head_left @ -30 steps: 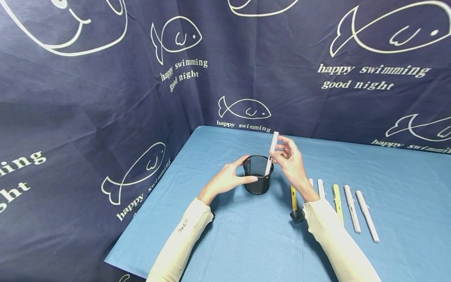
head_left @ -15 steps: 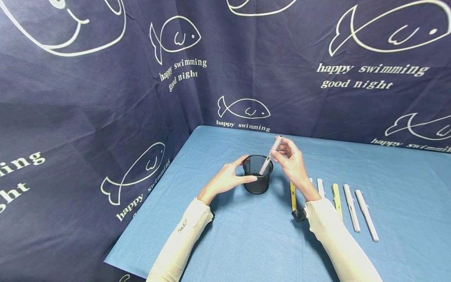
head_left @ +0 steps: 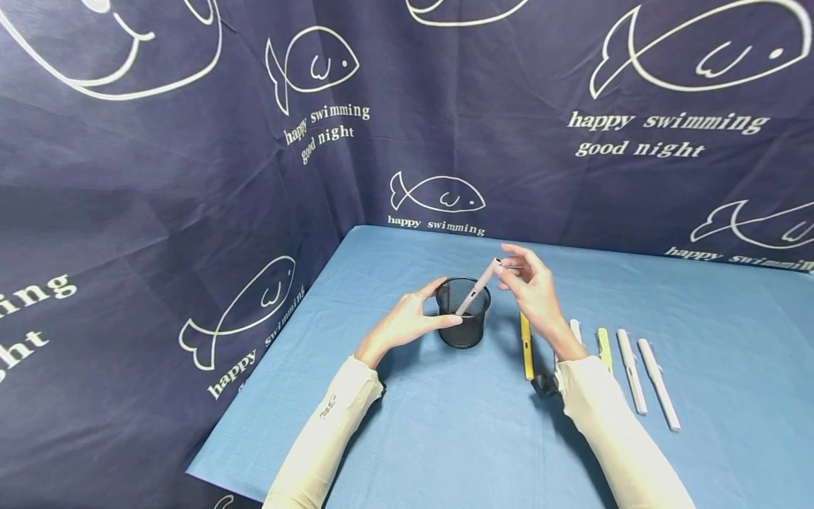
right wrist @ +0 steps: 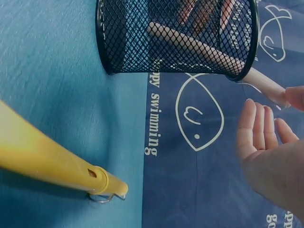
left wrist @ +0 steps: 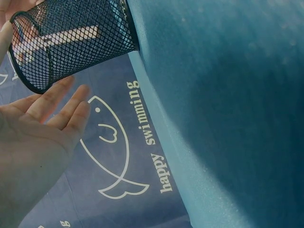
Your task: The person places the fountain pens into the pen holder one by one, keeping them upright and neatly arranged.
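Blue tablecloth. Left hand gripping; right hand loose-fingered, thumb out. Black mesh pen cup in left's grip. Pale pink pen inside, leaning right, top touching right thumb. Yellow pen right of cup.

Can read "happy swimming" on dark blue backdrop, repeated, plus "good night" beneath in places. Can't decipher small mark on left sleeve.

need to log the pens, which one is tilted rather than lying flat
The pale pen leaning in the black mesh cup, its upper end at the right hand; the other pens in view lie flat on the blue cloth.
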The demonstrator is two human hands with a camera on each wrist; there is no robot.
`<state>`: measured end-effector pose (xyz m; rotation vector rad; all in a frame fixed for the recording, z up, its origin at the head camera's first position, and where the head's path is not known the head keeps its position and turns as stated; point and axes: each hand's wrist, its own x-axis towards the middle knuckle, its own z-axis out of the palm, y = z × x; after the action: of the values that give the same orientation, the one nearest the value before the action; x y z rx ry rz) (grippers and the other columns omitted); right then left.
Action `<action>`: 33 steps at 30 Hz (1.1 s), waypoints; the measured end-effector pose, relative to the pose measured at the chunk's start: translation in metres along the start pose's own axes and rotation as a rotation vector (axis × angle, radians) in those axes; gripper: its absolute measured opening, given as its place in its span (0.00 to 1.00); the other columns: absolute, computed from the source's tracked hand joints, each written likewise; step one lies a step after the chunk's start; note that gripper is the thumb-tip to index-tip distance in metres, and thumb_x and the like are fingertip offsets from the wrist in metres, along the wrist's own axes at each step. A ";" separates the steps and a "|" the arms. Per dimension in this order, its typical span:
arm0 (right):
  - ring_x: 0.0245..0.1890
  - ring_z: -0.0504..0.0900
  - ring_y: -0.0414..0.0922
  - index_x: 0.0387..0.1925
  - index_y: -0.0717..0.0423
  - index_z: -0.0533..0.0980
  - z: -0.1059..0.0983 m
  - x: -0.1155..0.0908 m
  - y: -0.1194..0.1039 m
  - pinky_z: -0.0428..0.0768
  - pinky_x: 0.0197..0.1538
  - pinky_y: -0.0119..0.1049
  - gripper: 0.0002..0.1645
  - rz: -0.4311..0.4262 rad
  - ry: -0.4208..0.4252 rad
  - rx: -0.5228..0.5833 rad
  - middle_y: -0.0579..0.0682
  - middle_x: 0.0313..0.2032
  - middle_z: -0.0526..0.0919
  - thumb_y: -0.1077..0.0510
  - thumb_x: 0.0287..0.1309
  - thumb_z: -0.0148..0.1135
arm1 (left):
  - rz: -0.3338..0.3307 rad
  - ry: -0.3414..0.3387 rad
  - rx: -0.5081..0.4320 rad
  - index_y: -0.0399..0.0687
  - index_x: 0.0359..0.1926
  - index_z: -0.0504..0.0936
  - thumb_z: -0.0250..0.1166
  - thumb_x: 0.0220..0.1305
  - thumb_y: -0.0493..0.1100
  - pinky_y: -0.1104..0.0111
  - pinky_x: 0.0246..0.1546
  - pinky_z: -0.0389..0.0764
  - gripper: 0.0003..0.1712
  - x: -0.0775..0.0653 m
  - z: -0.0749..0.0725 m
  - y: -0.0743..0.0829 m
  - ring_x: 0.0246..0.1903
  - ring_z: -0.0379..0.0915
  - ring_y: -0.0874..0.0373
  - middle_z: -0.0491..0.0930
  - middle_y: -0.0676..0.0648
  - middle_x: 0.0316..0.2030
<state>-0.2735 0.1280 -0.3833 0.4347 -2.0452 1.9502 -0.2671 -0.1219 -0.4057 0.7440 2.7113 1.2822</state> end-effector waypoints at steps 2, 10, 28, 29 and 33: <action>0.41 0.82 0.38 0.65 0.70 0.72 0.000 0.000 -0.001 0.84 0.42 0.29 0.24 -0.013 -0.003 -0.006 0.49 0.43 0.80 0.68 0.71 0.62 | 0.001 0.004 0.001 0.50 0.79 0.64 0.73 0.62 0.63 0.56 0.68 0.68 0.51 0.000 0.000 0.000 0.69 0.67 0.54 0.72 0.45 0.70; 0.38 0.82 0.37 0.57 0.73 0.75 0.004 0.000 -0.003 0.83 0.41 0.30 0.17 -0.039 -0.028 -0.013 0.51 0.40 0.82 0.68 0.71 0.62 | 0.009 0.006 0.005 0.55 0.78 0.65 0.73 0.61 0.64 0.59 0.66 0.70 0.49 -0.001 0.002 0.000 0.67 0.69 0.58 0.75 0.47 0.68; 0.40 0.86 0.40 0.53 0.52 0.82 -0.040 -0.006 -0.007 0.84 0.41 0.28 0.14 0.010 0.043 0.076 0.45 0.39 0.84 0.67 0.70 0.63 | 0.031 0.003 -0.014 0.53 0.78 0.65 0.74 0.62 0.60 0.55 0.68 0.68 0.48 0.002 -0.001 -0.001 0.70 0.67 0.52 0.75 0.46 0.68; 0.39 0.86 0.39 0.52 0.52 0.82 -0.044 -0.007 -0.007 0.84 0.41 0.28 0.14 0.012 0.045 0.081 0.45 0.39 0.84 0.68 0.70 0.63 | 0.030 0.001 -0.014 0.54 0.78 0.65 0.74 0.62 0.60 0.55 0.68 0.68 0.48 0.002 -0.001 -0.001 0.70 0.67 0.51 0.75 0.46 0.68; 0.38 0.86 0.37 0.52 0.52 0.82 -0.056 -0.012 -0.006 0.84 0.40 0.28 0.15 0.014 0.041 0.103 0.46 0.39 0.83 0.69 0.70 0.62 | 0.022 -0.004 -0.015 0.55 0.78 0.65 0.74 0.62 0.60 0.54 0.68 0.68 0.48 0.002 0.000 0.000 0.70 0.66 0.51 0.74 0.46 0.68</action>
<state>-0.2608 0.1842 -0.3798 0.3998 -1.9349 2.0618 -0.2687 -0.1213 -0.4055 0.7763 2.6944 1.3023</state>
